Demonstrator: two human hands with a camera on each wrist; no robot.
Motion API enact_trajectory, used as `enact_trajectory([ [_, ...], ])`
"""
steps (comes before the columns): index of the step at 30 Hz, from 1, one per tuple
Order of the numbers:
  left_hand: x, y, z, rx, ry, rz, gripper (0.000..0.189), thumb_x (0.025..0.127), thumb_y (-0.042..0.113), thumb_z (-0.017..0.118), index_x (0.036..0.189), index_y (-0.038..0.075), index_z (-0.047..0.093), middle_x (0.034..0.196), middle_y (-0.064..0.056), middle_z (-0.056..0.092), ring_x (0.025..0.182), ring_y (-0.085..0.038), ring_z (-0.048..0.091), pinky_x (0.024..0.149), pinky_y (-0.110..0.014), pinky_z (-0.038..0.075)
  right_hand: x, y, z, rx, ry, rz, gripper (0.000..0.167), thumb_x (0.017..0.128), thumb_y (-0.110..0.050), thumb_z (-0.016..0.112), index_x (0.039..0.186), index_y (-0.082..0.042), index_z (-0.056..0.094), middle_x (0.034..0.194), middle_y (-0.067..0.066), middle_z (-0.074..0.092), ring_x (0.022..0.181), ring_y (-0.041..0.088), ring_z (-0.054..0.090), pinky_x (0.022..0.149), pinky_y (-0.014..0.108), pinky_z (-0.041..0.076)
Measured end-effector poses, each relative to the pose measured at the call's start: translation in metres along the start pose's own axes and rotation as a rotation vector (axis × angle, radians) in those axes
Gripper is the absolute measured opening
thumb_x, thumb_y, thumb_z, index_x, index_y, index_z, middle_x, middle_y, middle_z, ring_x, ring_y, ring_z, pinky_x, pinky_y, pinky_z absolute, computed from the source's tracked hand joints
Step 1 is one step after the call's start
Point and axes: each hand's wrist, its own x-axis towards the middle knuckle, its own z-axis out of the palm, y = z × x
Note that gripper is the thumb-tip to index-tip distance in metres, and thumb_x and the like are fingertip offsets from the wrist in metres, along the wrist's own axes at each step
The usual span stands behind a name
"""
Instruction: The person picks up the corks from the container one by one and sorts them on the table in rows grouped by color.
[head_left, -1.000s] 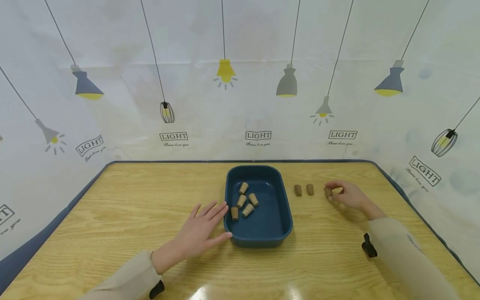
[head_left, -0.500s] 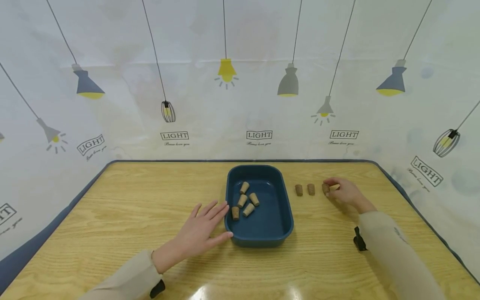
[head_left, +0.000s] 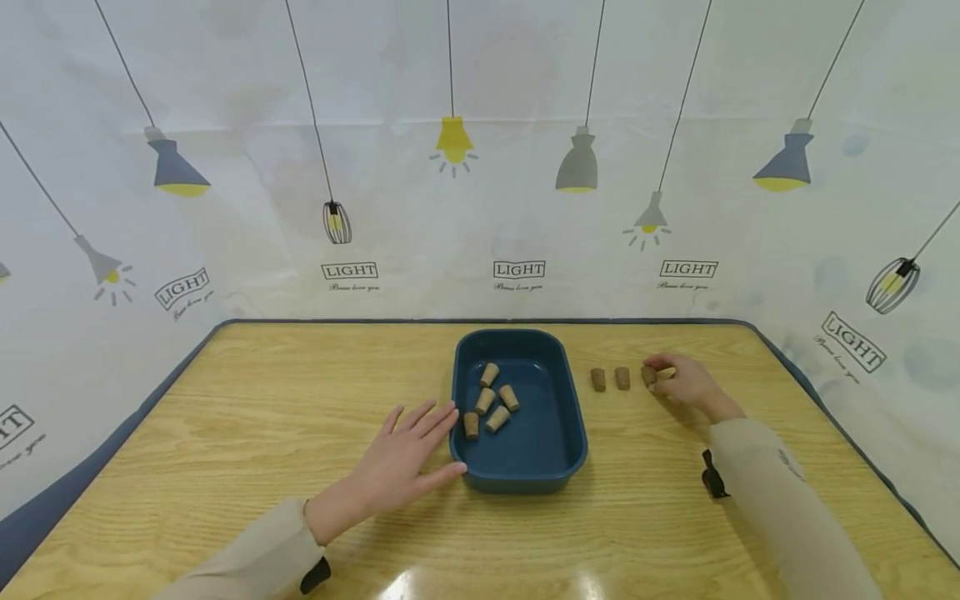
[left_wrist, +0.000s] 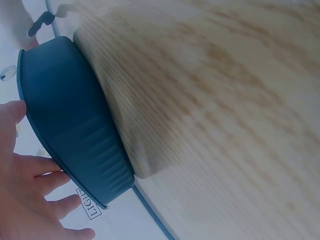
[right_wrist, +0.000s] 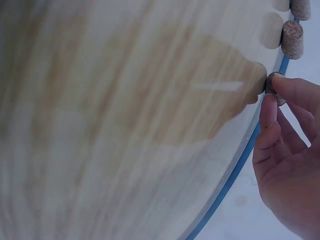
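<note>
My right hand pinches a cork stopper between thumb and fingers, low over the table at the right. Two more cork stoppers stand upright to its left, the middle cork and the leftmost cork, making a short row with it. In the right wrist view the pinched cork is partly covered by the fingers. My left hand is spread out, fingertips and thumb touching the left rim of a dark blue rectangular tub. Inside the tub, several corks lie or stand toward its left side.
The wooden table has a dark blue edging along its back and sides. Behind it hangs a pale wall covering printed with lamps. The tub stands between the two hands, left of the cork row.
My right hand has shifted slightly left with its cork, bringing it closer to the two standing corks. The left hand stays at the tub's rim.
</note>
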Motion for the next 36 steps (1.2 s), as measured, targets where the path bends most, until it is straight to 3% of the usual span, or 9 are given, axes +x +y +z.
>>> enact_trajectory([
  [15, 0.000, 0.000, 0.000, -0.005, -0.001, -0.004, 0.070, 0.087, 0.057, 0.037, 0.135, 0.007, 0.036, 0.139, -0.007, 0.031, 0.127, -0.028, 0.023, 0.097, -0.055, 0.014, 0.001, -0.003, 0.000, -0.033, 0.000, -0.007, 0.041, 0.077, -0.002, 0.062, 0.115, 0.009, 0.050, 0.108, 0.029, 0.051, 0.082, 0.034, 0.055, 0.071, 0.047, 0.043],
  [22, 0.000, 0.000, 0.001, 0.001, -0.008, -0.007, 0.071, 0.087, 0.058, 0.037, 0.136, 0.007, 0.036, 0.140, -0.006, 0.030, 0.127, -0.028, 0.023, 0.098, -0.055, 0.013, 0.001, -0.005, -0.005, -0.032, -0.020, 0.007, 0.047, 0.078, -0.002, 0.060, 0.120, 0.011, 0.045, 0.114, 0.032, 0.044, 0.065, 0.022, 0.052, 0.060, 0.036, 0.042],
  [26, 0.000, 0.000, 0.001, -0.003, -0.009, -0.011, 0.071, 0.087, 0.058, 0.037, 0.136, 0.008, 0.035, 0.140, -0.006, 0.030, 0.127, -0.028, 0.023, 0.098, -0.054, 0.012, 0.000, -0.014, -0.011, -0.079, 0.001, -0.017, 0.048, 0.080, -0.007, 0.061, 0.122, 0.010, 0.044, 0.115, 0.033, 0.044, 0.058, 0.018, 0.048, 0.057, 0.034, 0.040],
  [36, 0.000, 0.001, 0.000, -0.006, -0.002, -0.004, 0.070, 0.087, 0.057, 0.038, 0.137, 0.008, 0.035, 0.140, -0.006, 0.030, 0.127, -0.028, 0.023, 0.098, -0.055, 0.013, 0.005, -0.051, -0.022, -0.085, -0.003, -0.118, 0.044, 0.084, -0.010, 0.058, 0.124, 0.006, 0.045, 0.119, 0.028, 0.045, 0.072, 0.023, 0.054, 0.059, 0.036, 0.043],
])
